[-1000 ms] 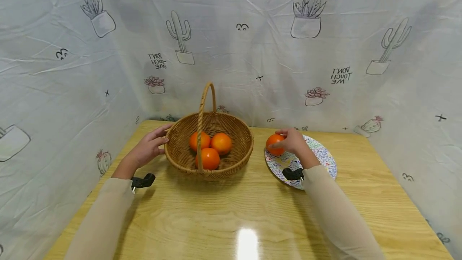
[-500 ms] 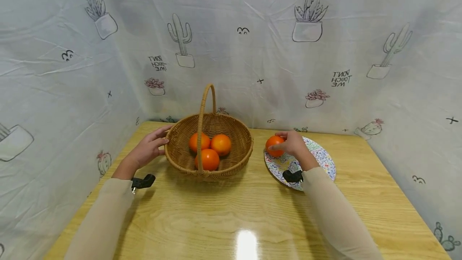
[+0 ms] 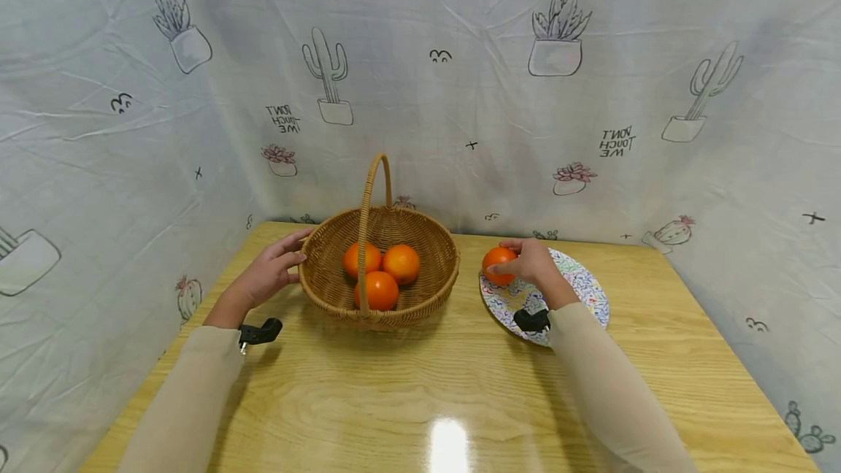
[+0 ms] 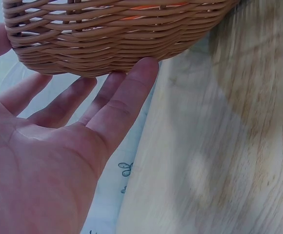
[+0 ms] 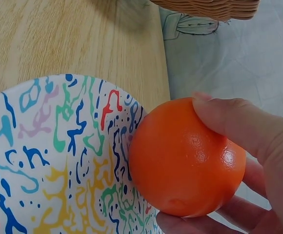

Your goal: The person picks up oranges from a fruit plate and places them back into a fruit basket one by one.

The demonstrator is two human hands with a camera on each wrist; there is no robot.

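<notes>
My right hand grips an orange between thumb and fingers over the left part of a patterned plate. In the right wrist view the glossy orange overlaps the rim of the colourfully speckled plate; whether it rests on the plate, I cannot tell. At the left, my left hand touches the outer wall of a wicker basket with spread, fairly straight fingers. In the left wrist view the fingertips lie against the woven underside. Inside the basket sit 3 more oranges.
The basket's tall arched handle stands upright over its middle. A wooden table carries everything, with a light glare near its front. A pale curtain printed with cacti hangs along the back and sides. Black mounts are strapped at both wrists.
Almost nothing differs. The head view shifts slightly, while both hands, the basket and the held orange keep their places.
</notes>
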